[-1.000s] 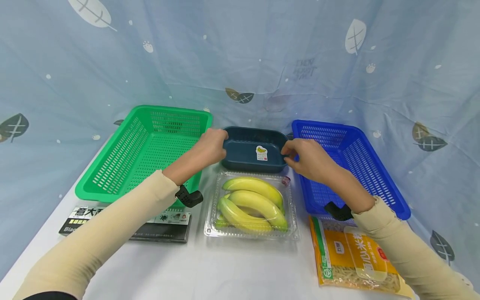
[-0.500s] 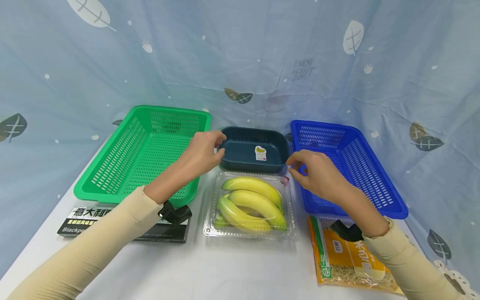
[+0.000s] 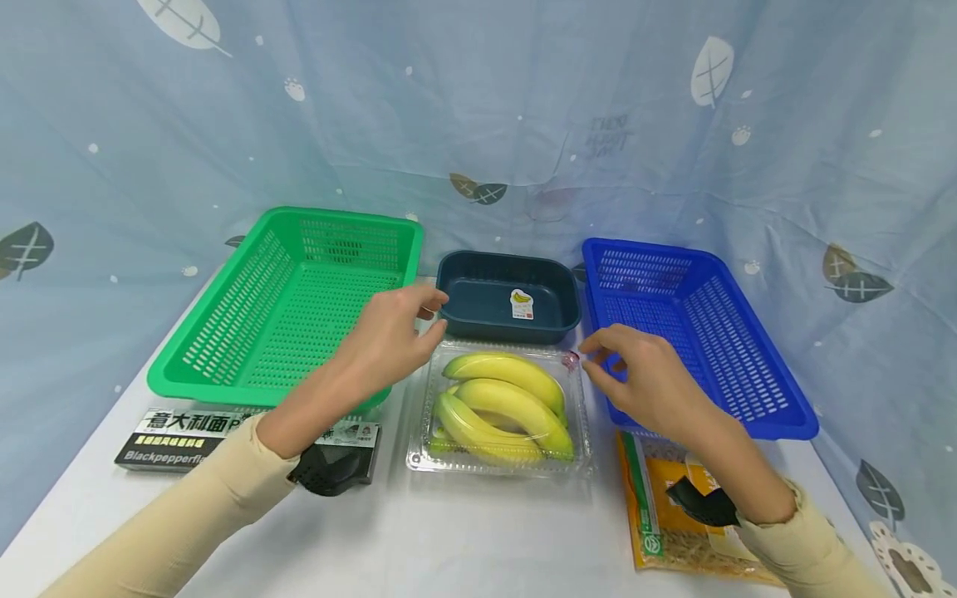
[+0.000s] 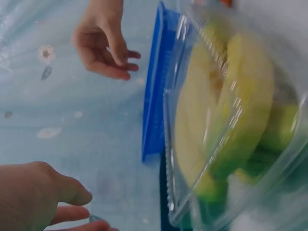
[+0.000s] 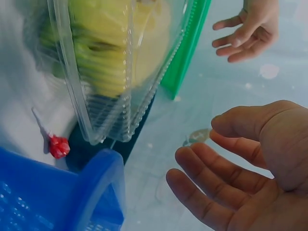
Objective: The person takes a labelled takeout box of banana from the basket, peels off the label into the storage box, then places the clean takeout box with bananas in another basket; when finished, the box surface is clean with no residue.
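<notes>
My left hand (image 3: 392,336) hovers over the right edge of the green basket (image 3: 168,384), fingers loosely bent with nothing between them. Over the left rim of the blue basket (image 3: 777,378), my right hand (image 3: 646,370) is likewise free, its relaxed fingers apart in the right wrist view. Between the hands lies a clear plastic clamshell box (image 3: 419,455) holding several bananas (image 3: 497,407). Behind it stands a dark blue oblong tub (image 3: 478,314) with a banana sticker (image 3: 521,304) inside. Near the box's back right corner is a red-wrapped lollipop (image 5: 58,146) with a thin stick.
A black pasta box (image 3: 160,444) lies in front of the green basket, partly behind the left wrist. An orange bag of noodles (image 3: 658,498) is at front right, under the right forearm. A blue leaf-print cloth (image 3: 478,100) hangs behind the white table (image 3: 478,531).
Both hands have come off the ends of the dark tub and drawn back toward the front, the left one also leftward and the right one rightward. The tub has stayed in place.
</notes>
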Motion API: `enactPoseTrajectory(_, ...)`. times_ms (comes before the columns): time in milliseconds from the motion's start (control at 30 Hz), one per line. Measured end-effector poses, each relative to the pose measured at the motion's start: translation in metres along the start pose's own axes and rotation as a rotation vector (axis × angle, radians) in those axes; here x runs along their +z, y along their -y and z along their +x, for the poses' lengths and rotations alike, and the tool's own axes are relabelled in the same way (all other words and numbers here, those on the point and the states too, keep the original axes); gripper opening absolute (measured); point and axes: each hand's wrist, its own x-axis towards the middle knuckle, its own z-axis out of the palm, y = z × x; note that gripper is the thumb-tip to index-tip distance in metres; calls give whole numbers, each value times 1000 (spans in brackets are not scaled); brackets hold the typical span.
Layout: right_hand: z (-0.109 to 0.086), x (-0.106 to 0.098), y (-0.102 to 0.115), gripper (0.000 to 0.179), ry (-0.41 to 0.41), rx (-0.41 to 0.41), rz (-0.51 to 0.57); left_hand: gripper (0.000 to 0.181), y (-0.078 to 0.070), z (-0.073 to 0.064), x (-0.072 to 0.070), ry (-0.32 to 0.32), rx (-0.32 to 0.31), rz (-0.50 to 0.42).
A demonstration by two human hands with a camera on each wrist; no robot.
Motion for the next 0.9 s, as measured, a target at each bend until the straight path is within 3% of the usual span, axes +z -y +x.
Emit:
enactPoseTrajectory(300,-16,6,8,17,1,31,6,29,-10,-34,12,-14,44,-25)
enactPoseTrajectory(467,-23,8,10,16,-5,36,26,30,-14,-45,9,-30,42,-8)
enactPoseTrajectory(633,-33,9,12,16,-19,61,48,35,-18,-57,6,5,-4,8)
enactPoseTrajectory(900,-50,17,11,17,-44,113,86,41,-18,-78,21,46,-113,9)
